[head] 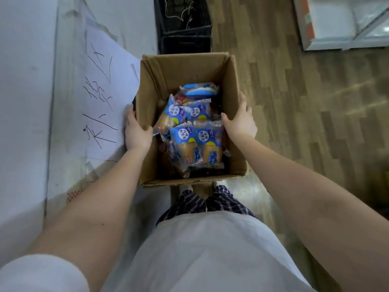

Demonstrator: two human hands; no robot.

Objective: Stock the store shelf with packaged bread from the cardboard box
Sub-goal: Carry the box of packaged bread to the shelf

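wood-plank floor [294,123]: fills the right half of the view. white surface [27,102]: runs along the left side. cardboard box [185,68]: open at the top, located between the two, directly ahead of the person; its support is not visible. paper sheet [101,85]: handwritten, lies on the white surface, just beside the box. black crate [183,28]: beyond the far wall of the box. packaged bread [189,140]: blue-labelled packs piled loosely inside the box. left hand [137,131]: fingers wrapped over the left wall, thumb inside. right hand [241,122]: fingers clamp the right wall, thumb inside.
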